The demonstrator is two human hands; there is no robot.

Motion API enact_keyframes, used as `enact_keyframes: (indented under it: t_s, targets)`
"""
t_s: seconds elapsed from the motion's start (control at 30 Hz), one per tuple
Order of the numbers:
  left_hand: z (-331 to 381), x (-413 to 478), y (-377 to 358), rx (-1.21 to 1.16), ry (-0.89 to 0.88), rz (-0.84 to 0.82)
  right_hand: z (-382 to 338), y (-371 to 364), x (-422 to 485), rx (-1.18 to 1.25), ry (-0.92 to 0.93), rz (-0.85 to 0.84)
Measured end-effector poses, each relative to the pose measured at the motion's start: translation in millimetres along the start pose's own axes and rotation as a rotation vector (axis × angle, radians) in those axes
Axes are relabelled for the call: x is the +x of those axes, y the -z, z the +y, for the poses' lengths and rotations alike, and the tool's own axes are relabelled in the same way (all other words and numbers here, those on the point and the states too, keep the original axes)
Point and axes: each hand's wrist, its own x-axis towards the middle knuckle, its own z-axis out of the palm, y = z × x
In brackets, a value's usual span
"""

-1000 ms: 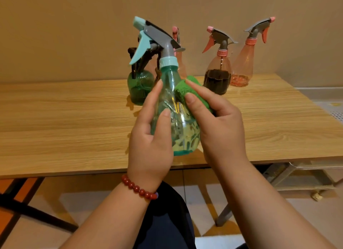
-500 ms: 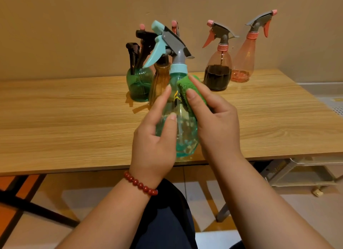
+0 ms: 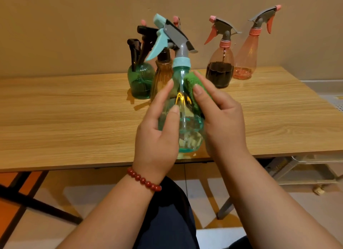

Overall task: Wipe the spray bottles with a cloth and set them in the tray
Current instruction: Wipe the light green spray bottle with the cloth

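Note:
A clear teal spray bottle (image 3: pixel 187 126) with a grey and light-blue trigger head is held upright above the table's front edge. My left hand (image 3: pixel 157 137) grips its body from the left. My right hand (image 3: pixel 222 118) holds a green cloth (image 3: pixel 193 87) against the bottle's right shoulder. Behind it on the wooden table (image 3: pixel 74 118) stand a green bottle (image 3: pixel 139 83) and an amber bottle (image 3: pixel 161 78) with black triggers. Farther right stand a bottle with dark liquid (image 3: pixel 220 70) and a pink bottle (image 3: pixel 245 57). No tray shows on the table.
A beige wall runs right behind the bottles. Under the table's right end sits a low grey rack on wheels (image 3: pixel 306 174). A dark frame (image 3: pixel 37 206) crosses the orange and white floor at the lower left. My dark-clothed knee (image 3: pixel 167 221) is below the hands.
The teal bottle has shifted slightly right and turned more upright in my hands. The cloth has slid along its right shoulder. The bottles on the table have not moved.

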Motion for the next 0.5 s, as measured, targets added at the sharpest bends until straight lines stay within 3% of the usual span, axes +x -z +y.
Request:
enact_keyframes:
  t_s: [0.1, 0.27, 0.5]
  targets:
    - [2.7, 9.7, 5.7, -0.174, 0.077, 0.057, 9.4, 2.3, -19.1, 0.021, -0.035, -0.012]
    - [-1.7, 14.0, 5.9, -0.253, 0.155, 0.153, 23.0, -7.7, -46.3, -0.015, -0.018, 0.066]
    - [6.2, 10.0, 3.1, 0.016, 0.080, 0.104, 9.2, -11.7, -46.5, -0.120, 0.091, 0.148]
